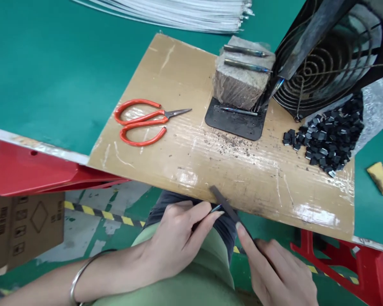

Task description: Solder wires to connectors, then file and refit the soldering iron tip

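Observation:
My left hand [181, 238] pinches a thin dark metal tip [216, 208] just below the board's front edge. My right hand [274, 267] grips a flat dark file [225, 202], its index finger stretched along it. The file crosses close to the end of the tip; whether they touch is hard to tell. The file's far end reaches over the edge of the brown cardboard sheet [178, 163]. Red-handled scissors [143, 121] lie on the sheet at the left, blades slightly apart.
A plastic-wrapped block [239, 85] carries two metal tips [245, 66], with another on the black plate [255, 131]. Further right are a fan [309, 70], a pile of small black parts [332, 136] and a yellow sponge [382, 178]. White strips [194, 12] lie at the back.

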`<action>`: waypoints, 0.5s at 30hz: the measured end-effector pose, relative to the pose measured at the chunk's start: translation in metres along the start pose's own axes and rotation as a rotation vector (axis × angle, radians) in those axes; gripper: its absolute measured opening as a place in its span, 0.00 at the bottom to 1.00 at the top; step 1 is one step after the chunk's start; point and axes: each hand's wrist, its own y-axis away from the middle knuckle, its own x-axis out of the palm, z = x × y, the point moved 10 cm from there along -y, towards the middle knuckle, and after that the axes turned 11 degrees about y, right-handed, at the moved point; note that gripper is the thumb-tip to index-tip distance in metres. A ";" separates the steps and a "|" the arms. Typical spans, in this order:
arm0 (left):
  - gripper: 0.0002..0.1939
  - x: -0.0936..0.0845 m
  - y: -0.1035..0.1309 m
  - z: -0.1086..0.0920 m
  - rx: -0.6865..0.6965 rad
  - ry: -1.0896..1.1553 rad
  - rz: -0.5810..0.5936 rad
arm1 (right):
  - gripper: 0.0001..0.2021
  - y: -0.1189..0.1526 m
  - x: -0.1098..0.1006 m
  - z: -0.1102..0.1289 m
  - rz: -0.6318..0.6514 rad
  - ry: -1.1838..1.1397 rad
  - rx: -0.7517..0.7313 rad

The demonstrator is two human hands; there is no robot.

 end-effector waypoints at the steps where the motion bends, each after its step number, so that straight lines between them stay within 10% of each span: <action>1: 0.19 -0.001 0.000 -0.002 0.024 -0.043 -0.014 | 0.18 -0.004 0.001 0.000 -0.015 -0.003 0.008; 15: 0.18 -0.003 0.000 -0.011 0.087 -0.169 -0.029 | 0.32 -0.007 0.005 0.001 -0.058 -0.005 0.068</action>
